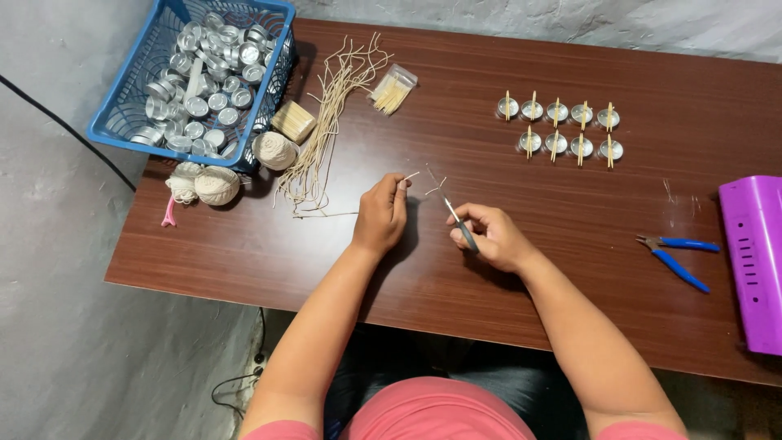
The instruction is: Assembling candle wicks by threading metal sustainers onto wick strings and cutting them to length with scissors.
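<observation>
At mid-worktop (570, 236), left hand (381, 216) pinches a short pale wick piece (411, 175); right hand (493, 236) grips small grey scissors (461, 225), apparently trimming it.

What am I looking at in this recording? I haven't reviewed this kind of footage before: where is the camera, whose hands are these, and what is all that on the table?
There is no machine here. One camera sits on a person's head and looks down at their own two bare hands over a brown wooden table. The left hand pinches a short pale piece of wick between its fingertips. The right hand holds small scissors, blades pointing towards the wick. At the upper left stands a blue plastic basket full of empty metal tealight cups; beside it lie balls of cotton string and a bundle of long wick strands. At the upper right, ten cups stand in two rows, each with a small stick laid across it. Blue-handled pliers and a purple plastic box lie to the right.
</observation>
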